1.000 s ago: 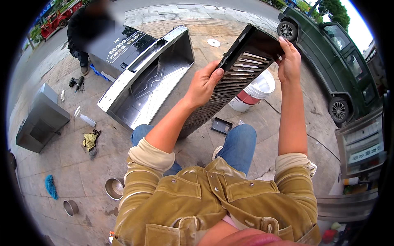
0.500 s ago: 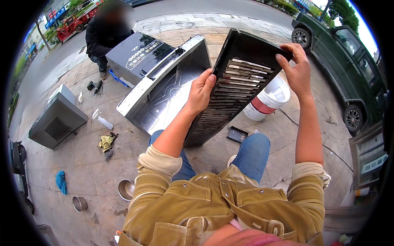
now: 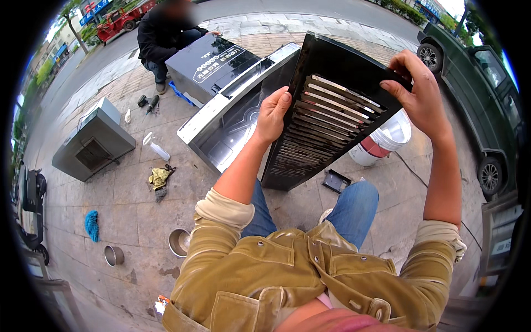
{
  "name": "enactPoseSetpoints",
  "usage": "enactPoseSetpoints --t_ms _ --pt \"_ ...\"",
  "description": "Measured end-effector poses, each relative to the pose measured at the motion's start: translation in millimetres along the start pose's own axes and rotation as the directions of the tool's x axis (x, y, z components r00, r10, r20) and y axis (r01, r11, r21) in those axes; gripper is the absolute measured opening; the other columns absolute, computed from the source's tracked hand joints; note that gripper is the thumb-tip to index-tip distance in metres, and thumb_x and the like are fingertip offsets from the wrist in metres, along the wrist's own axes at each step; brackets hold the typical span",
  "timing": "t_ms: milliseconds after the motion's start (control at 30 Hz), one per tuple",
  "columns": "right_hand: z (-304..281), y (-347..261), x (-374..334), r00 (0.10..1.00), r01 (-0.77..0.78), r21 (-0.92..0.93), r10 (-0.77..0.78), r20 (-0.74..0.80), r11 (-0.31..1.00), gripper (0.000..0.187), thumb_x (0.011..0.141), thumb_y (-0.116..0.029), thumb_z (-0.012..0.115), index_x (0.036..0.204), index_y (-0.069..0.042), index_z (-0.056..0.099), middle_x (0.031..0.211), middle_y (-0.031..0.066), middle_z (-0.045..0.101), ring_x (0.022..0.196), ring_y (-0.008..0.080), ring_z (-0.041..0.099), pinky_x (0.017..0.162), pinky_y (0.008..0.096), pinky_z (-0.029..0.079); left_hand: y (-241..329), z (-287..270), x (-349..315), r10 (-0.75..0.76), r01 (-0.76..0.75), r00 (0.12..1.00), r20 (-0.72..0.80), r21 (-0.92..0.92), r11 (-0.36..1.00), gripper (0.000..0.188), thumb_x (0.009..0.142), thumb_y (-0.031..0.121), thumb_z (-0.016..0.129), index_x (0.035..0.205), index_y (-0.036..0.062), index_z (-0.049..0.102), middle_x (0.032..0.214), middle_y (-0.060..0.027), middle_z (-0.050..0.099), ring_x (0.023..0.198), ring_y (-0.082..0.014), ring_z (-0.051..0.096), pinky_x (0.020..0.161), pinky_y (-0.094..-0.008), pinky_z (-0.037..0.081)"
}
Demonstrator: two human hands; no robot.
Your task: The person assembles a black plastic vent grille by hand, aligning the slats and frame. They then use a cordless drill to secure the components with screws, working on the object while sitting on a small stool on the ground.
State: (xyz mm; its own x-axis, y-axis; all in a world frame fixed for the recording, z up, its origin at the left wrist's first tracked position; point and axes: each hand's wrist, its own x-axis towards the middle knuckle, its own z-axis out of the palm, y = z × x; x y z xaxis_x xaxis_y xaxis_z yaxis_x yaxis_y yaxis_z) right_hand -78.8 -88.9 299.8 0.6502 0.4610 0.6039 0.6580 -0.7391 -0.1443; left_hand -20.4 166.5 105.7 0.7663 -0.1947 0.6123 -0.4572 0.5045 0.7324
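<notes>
Upright between my knees, tilted, stands a long black slotted panel [image 3: 323,122], like a range hood filter, with dark grime on its slats. My left hand [image 3: 272,114] is closed on its left edge, thumb on the near face. At the upper right corner my right hand [image 3: 417,91] grips the edge with the thumb in front and fingers behind. Just beyond the panel lies an open range hood housing [image 3: 235,130] with a shiny metal inside. A white bucket [image 3: 381,141] with a red band stands behind the panel's right side, partly hidden by it.
A co-worker [image 3: 166,41] crouches by a dark printed box-shaped unit [image 3: 213,63]. On the paving to the left are a grey metal hood part [image 3: 94,144], power drill [image 3: 148,103], spray bottle [image 3: 156,147], yellow rag [image 3: 160,177], blue cloth [image 3: 91,225] and metal cups [image 3: 114,255]. A small black tray [image 3: 336,181] lies right.
The view has shifted, so the scene sits further right. The panel has turned slightly, its slotted face showing more broadly; both hands keep their hold. The co-worker's hand now shows on the dark unit.
</notes>
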Motion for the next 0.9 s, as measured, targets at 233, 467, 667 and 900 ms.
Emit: enactPoseSetpoints --t_ms 233,467,667,900 --pt "-8.6 5.8 -2.8 0.996 -0.045 0.093 0.037 0.077 0.995 0.030 0.079 -0.010 0.075 0.097 0.002 0.054 0.089 0.0101 0.056 0.080 0.0195 0.053 0.075 0.0302 0.046 -7.9 -0.2 0.7 0.006 -0.005 1.000 -0.019 0.072 0.997 0.037 0.104 0.032 0.046 0.108 -0.0009 0.062 0.094 0.0009 0.064 0.085 -0.0055 0.054 0.078 -0.0205 0.044" --pt "-15.8 -8.6 18.9 0.964 -0.127 -0.112 0.149 0.220 0.986 0.038 0.075 -0.024 0.078 0.093 0.002 0.056 0.081 0.0147 0.057 0.079 0.0261 0.056 0.074 0.0333 0.046 -16.5 4.3 3.5 0.023 -0.015 0.998 -0.051 0.147 0.989 0.036 0.104 0.032 0.046 0.103 -0.0008 0.062 0.087 0.0040 0.060 0.082 -0.0045 0.049 0.075 -0.0191 0.041" --pt "-5.9 -17.9 32.1 0.983 -0.011 -0.224 0.052 0.177 0.975 0.040 0.072 -0.027 0.080 0.087 0.001 0.055 0.084 0.0176 0.060 0.082 0.0337 0.058 0.074 0.0394 0.046 -12.3 12.3 5.0 0.038 -0.026 0.996 -0.077 0.156 0.987 0.036 0.104 0.031 0.045 0.101 -0.0009 0.062 0.087 0.0029 0.061 0.081 -0.0046 0.049 0.073 -0.0200 0.041" --pt "-5.6 -23.1 38.0 0.976 0.055 -0.263 0.004 0.217 0.963 0.038 0.073 -0.020 0.079 0.093 0.000 0.052 0.087 0.0183 0.059 0.086 0.0339 0.058 0.075 0.0400 0.046 -13.3 10.6 6.1 0.020 -0.012 0.998 -0.065 0.121 0.993 0.038 0.104 0.034 0.045 0.096 0.0003 0.061 0.085 0.0027 0.060 0.079 -0.0052 0.048 0.072 -0.0207 0.041"
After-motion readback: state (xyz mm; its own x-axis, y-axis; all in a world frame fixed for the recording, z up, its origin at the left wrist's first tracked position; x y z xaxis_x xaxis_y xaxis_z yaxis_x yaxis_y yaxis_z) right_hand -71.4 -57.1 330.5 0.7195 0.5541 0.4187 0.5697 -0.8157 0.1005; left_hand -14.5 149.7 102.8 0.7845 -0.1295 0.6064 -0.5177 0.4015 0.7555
